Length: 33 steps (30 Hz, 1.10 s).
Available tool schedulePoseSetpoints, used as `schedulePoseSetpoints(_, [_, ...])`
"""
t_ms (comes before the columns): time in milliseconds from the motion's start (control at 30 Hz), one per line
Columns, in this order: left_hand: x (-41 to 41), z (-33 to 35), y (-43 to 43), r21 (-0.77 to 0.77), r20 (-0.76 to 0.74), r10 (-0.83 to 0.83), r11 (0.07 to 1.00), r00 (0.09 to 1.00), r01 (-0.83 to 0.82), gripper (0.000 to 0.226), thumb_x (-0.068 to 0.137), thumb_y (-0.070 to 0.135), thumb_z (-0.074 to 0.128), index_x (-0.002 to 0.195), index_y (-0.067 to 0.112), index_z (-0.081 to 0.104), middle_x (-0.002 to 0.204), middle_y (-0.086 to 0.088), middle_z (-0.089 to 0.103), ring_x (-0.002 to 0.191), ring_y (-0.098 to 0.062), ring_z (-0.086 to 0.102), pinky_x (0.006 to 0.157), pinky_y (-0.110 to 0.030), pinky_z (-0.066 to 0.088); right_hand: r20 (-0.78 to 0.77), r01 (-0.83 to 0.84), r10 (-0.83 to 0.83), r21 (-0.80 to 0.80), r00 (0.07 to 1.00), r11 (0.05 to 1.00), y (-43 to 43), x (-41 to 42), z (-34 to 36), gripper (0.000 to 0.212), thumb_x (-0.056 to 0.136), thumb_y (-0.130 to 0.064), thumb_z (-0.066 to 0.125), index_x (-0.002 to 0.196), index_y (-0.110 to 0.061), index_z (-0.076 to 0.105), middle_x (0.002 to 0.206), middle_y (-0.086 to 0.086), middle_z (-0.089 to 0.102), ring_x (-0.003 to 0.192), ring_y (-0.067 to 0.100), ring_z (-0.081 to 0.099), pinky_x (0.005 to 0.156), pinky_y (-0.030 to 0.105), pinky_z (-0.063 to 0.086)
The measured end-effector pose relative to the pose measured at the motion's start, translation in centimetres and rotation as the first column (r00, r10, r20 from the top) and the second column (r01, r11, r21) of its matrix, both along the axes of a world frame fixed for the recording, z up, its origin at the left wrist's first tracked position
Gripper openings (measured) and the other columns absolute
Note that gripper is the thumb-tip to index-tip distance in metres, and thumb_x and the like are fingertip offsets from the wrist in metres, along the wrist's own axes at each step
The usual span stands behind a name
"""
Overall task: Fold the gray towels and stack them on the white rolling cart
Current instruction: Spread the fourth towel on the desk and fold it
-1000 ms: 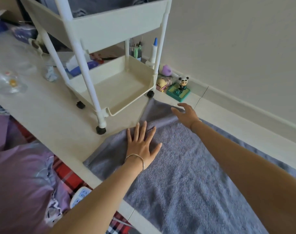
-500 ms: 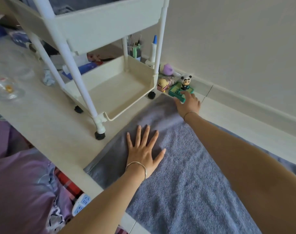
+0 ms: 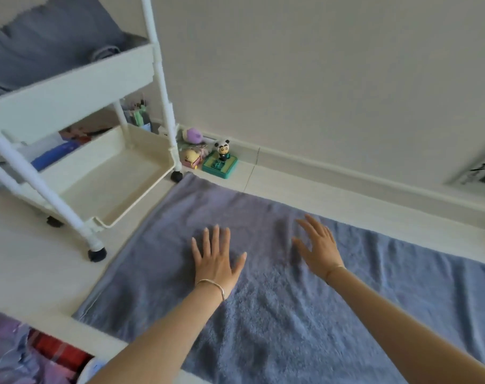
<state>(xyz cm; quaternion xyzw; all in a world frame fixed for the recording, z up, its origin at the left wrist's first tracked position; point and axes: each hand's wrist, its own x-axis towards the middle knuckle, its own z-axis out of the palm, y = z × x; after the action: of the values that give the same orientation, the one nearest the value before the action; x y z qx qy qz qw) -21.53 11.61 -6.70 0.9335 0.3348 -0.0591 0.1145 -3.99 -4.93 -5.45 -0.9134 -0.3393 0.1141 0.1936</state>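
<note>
Right hand: drawn back from the far corner to mid-towel, fingers spread, holding nothing. Left hand: flat, released, pressing the gray terry towel, which is spread on the white worktop beside the white rolling cart. Advice: smooth outward from the centre before folding.

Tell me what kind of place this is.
Probably a home bedroom: purple bedding beside the white table, a panda figurine by the wall, a white rolling cart holding gray towels.
</note>
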Motion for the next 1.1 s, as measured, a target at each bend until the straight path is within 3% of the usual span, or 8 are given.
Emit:
schedulePoseSetpoints(67, [2.8, 0.8, -4.1, -0.031, 0.032, -0.109, 0.993, 0.994, 0.11, 0.093, 0.07, 0.072, -0.025, 0.148, 0.023, -0.014, 0.158, -0.005, -0.013, 0.145, -0.029, -0.012, 0.112, -0.053, -0.013, -0.001, 0.074, -0.074, 0.005, 0.997, 0.997, -4.8, 1.1, 1.3, 0.054, 0.095, -0.04, 0.048, 0.145, -0.027, 0.032, 0.157, -0.003, 0.016, 0.145, 0.022, 0.014, 0.119, 0.04, 0.009])
schedulePoseSetpoints(167, [6.5, 2.0, -10.9, -0.115, 0.108, -0.236, 0.962, 0.966, 0.248, 0.117, 0.047, 0.071, -0.046, 0.149, 0.025, -0.011, 0.158, -0.001, -0.01, 0.146, -0.026, -0.008, 0.113, -0.05, -0.011, 0.021, 0.205, -0.205, -0.012, 0.979, 0.979, -12.2, 2.4, 2.7, 0.057, 0.093, -0.039, 0.053, 0.144, -0.025, 0.032, 0.157, -0.002, 0.017, 0.144, 0.024, 0.018, 0.118, 0.04, 0.012])
schedulePoseSetpoints(267, [9.2, 2.6, -17.2, -0.184, 0.187, -0.31, 0.921, 0.932, 0.343, 0.126, 0.042, 0.072, -0.046, 0.15, 0.025, -0.001, 0.159, -0.002, -0.001, 0.146, -0.025, -0.001, 0.115, -0.049, -0.007, 0.028, 0.347, -0.346, -0.028, 0.938, 0.937, -19.8, 3.0, 4.0, 0.064, 0.09, -0.042, 0.058, 0.145, -0.024, 0.032, 0.157, -0.001, 0.018, 0.143, 0.024, 0.019, 0.116, 0.041, 0.016])
schedulePoseSetpoints(500, [12.7, 4.4, -32.1, -0.199, 0.192, -0.527, 0.805, 0.828, 0.559, 0.125, 0.046, 0.077, -0.04, 0.15, 0.024, 0.001, 0.159, -0.002, 0.004, 0.146, -0.024, 0.003, 0.115, -0.046, -0.005, -0.069, 0.708, -0.704, 0.045, 0.706, 0.705, -39.3, 1.7, 6.1, 0.076, 0.079, -0.034, 0.073, 0.142, -0.015, 0.035, 0.154, 0.004, 0.024, 0.14, 0.026, 0.027, 0.113, 0.04, 0.027])
schedulePoseSetpoints(633, [13.4, 4.3, -38.6, -0.194, 0.162, -0.596, 0.762, 0.786, 0.618, 0.13, 0.038, 0.072, -0.046, 0.15, 0.025, -0.002, 0.159, 0.0, 0.002, 0.146, -0.023, 0.002, 0.116, -0.045, -0.003, -0.139, 0.801, -0.79, 0.04, 0.597, 0.598, -47.2, 0.6, 5.6, 0.079, 0.078, -0.035, 0.074, 0.142, -0.011, 0.034, 0.149, 0.009, 0.03, 0.137, 0.026, 0.03, 0.113, 0.038, 0.026])
schedulePoseSetpoints(767, [14.0, 4.0, -44.2, -0.203, 0.147, -0.638, 0.729, 0.756, 0.654, 0.116, 0.051, 0.078, -0.033, 0.15, 0.027, 0.0, 0.159, 0.003, 0.003, 0.146, -0.022, 0.002, 0.116, -0.044, -0.001, -0.234, 0.87, -0.842, 0.039, 0.486, 0.491, -53.7, 0.4, 4.6, 0.078, 0.079, -0.04, 0.072, 0.141, -0.01, 0.035, 0.145, 0.01, 0.035, 0.135, 0.028, 0.034, 0.112, 0.039, 0.027])
schedulePoseSetpoints(933, [14.6, 2.7, -48.1, -0.224, 0.047, -0.687, 0.7, 0.726, 0.677, 0.064, 0.096, 0.056, 0.012, 0.15, 0.026, -0.002, 0.159, 0.003, 0.0, 0.146, -0.019, -0.003, 0.118, -0.041, -0.002, -0.41, 0.912, -0.819, 0.094, 0.401, 0.399, -57.9, 1.8, 2.9, 0.073, 0.081, -0.036, 0.071, 0.139, -0.008, 0.037, 0.141, 0.01, 0.043, 0.132, 0.027, 0.039, 0.108, 0.035, 0.03])
schedulePoseSetpoints(1100, [15.1, 1.7, -50.5, -0.203, -0.005, -0.708, 0.692, 0.706, 0.692, 0.06, 0.098, 0.051, 0.015, 0.15, 0.027, -0.003, 0.159, 0.004, -0.002, 0.146, -0.018, -0.008, 0.118, -0.039, -0.006, -0.449, 0.934, -0.824, 0.078, 0.345, 0.349, -60.1, 3.9, 0.8, 0.061, 0.085, -0.041, 0.065, 0.134, -0.013, 0.045, 0.136, 0.008, 0.05, 0.126, 0.027, 0.046, 0.107, 0.041, 0.035])
